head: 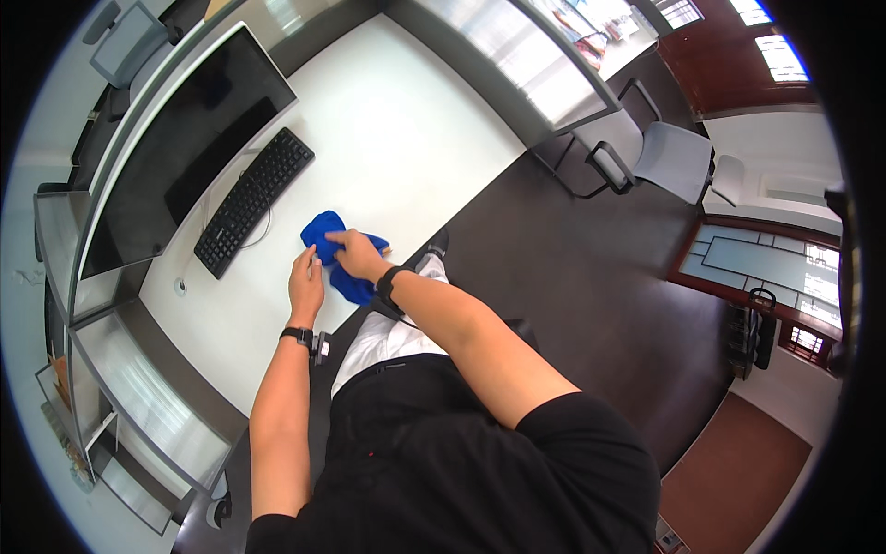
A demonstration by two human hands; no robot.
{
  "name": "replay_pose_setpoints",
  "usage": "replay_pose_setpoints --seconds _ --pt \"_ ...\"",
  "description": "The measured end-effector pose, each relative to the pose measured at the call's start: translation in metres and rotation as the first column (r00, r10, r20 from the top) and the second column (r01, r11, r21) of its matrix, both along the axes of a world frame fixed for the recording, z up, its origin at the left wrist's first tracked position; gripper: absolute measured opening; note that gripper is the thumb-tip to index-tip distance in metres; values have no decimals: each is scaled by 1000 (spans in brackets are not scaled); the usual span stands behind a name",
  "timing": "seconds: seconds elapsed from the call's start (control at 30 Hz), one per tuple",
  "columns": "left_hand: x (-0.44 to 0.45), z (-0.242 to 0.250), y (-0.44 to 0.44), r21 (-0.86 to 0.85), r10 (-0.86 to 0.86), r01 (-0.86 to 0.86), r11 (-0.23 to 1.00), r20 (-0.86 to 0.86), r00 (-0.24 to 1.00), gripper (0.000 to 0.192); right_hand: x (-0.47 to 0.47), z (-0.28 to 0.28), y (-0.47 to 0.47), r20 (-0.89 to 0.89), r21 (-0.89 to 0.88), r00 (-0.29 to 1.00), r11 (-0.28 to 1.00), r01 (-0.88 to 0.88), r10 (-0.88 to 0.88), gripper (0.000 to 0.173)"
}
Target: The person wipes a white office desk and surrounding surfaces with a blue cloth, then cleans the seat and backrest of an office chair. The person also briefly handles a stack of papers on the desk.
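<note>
A piece of blue fabric [323, 227], bunched and partly folded, lies near the front edge of the white desk [387, 124]. My right hand [354, 254] is over its middle, index finger pointing across it; whether it pinches any cloth cannot be told. Beside the fabric's left edge is my left hand [305, 282], upright with fingers slightly apart and nothing seen in it. A small tan bit shows at the fabric's right end, too small to name. Each wrist wears a black band.
A black keyboard [255, 201] with a loose cable lies beyond the fabric, in front of a large monitor [187, 145]. Grey partitions [156, 377] border the desk. A small round white object [180, 287] sits left of the keyboard. A grey office chair [671, 163] stands on the dark floor at right.
</note>
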State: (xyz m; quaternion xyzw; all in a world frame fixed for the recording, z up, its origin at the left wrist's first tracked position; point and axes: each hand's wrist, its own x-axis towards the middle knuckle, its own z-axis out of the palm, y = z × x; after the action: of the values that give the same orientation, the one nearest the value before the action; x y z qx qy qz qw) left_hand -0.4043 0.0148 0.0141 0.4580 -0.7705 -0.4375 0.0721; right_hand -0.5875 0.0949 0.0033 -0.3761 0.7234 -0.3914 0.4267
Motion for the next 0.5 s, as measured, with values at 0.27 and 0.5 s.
replay_pose_setpoints --seconds 0.27,0.5 --pt "-85 27 -4 80 210 -195 977 -276 938 92 -110 98 -44 420 -279 836 826 489 -353 80" --pt "-150 -3 9 -89 56 -72 993 -164 985 79 -169 73 29 -562 33 812 977 211 -156 78"
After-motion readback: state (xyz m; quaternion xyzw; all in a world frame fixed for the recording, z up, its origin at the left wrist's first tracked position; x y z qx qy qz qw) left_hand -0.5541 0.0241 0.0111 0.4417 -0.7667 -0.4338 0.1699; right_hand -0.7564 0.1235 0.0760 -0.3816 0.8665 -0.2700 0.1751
